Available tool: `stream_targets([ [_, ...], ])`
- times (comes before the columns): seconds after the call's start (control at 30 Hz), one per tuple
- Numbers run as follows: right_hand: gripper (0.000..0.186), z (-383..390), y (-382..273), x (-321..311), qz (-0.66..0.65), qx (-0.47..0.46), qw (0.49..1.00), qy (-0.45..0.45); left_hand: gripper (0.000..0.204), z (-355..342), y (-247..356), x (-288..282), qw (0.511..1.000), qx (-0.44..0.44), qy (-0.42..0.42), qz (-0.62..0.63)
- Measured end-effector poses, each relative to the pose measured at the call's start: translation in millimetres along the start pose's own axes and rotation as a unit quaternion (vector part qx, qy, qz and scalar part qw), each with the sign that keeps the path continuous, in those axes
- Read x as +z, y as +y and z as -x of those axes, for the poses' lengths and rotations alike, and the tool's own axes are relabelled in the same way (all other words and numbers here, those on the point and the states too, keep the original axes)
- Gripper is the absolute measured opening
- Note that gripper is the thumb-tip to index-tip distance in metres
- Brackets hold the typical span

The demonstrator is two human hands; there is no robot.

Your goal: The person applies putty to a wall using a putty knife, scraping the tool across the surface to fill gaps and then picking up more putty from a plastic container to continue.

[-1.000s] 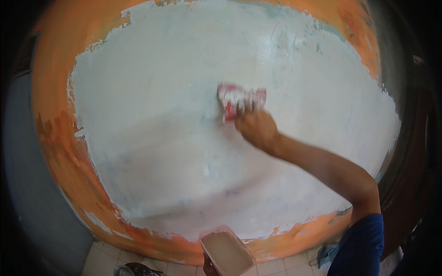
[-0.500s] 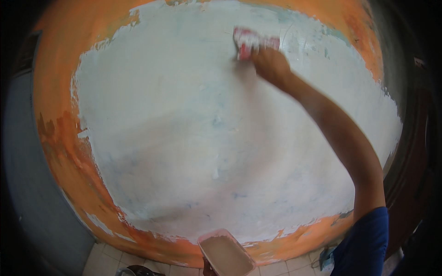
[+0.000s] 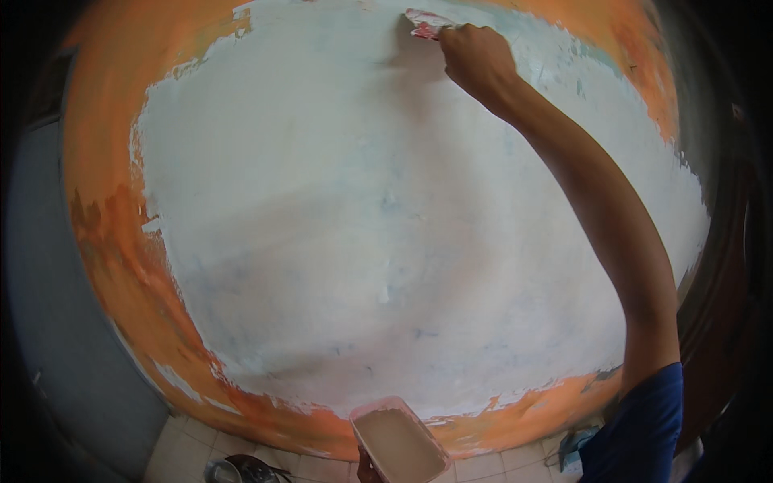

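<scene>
My right hand (image 3: 481, 64) is up high on the wall, its fingers closed round the handle of a putty knife (image 3: 423, 24). The broad red blade is smeared with white filler and lies close to the wall; whether its edge touches cannot be told. Below, at the lower edge, my left hand (image 3: 365, 467) grips the left side of a pinkish plastic tub (image 3: 382, 404), mostly hidden behind it. Smooth beige-white putty (image 3: 403, 447) fills much of the tub. A large patch of whitish putty (image 3: 306, 193) covers the wall, with faint bluish marks.
Orange paint (image 3: 105, 161) borders the white patch, ragged at its edges. A grey door (image 3: 60, 306) stands at the left. Pale floor tiles (image 3: 189, 439) run along the wall's foot, with a dark, rounded object (image 3: 250, 467) at lower left and a teal-and-white item (image 3: 572, 451) at lower right.
My right hand and the putty knife have moved up the wall, and the blade now shows at a flatter angle. The tub stays in my left hand, nearly in place.
</scene>
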State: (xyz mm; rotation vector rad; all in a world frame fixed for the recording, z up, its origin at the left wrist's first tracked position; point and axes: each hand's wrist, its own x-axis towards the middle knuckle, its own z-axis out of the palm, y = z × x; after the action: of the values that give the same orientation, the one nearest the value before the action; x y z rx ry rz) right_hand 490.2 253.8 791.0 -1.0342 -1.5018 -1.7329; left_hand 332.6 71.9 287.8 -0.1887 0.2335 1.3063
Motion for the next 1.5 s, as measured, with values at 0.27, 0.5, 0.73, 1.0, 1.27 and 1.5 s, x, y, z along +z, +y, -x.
stream_targets([
  [0.27, 0.012, 105.2, -107.4, 1.0, -0.151, -0.140, 0.966, -0.157, 0.059, -11.6, 9.7, -7.3, 0.995, 0.038, -0.086, 0.010],
  [0.5, 0.033, 45.8, -16.7, -29.3, -0.069, -0.022, 0.997, -0.012, 0.061, -7.5, 19.3, 5.2, 0.982, 0.023, -0.179, -0.057],
  [0.73, 0.020, 54.5, 35.3, 41.7, 0.000, 0.006, 0.995, -0.103, 0.060, -17.3, 27.6, -4.7, 0.975, 0.024, -0.208, -0.071],
  [1.0, 0.031, 218.1, -102.7, -46.3, -0.128, -0.157, 0.937, -0.285, 0.060, -23.5, 28.9, -14.2, 0.994, 0.003, -0.093, -0.062],
  [1.27, 0.024, 54.0, 21.9, -7.3, 0.025, 0.020, 0.999, -0.014, 0.060, -29.8, 19.4, -22.9, 0.997, -0.026, 0.029, -0.066],
  [1.5, 0.045, 177.0, -87.6, 34.2, -0.125, -0.033, 0.989, -0.069, 0.061, -32.2, 27.5, -40.5, 0.997, -0.050, -0.047, -0.048],
])
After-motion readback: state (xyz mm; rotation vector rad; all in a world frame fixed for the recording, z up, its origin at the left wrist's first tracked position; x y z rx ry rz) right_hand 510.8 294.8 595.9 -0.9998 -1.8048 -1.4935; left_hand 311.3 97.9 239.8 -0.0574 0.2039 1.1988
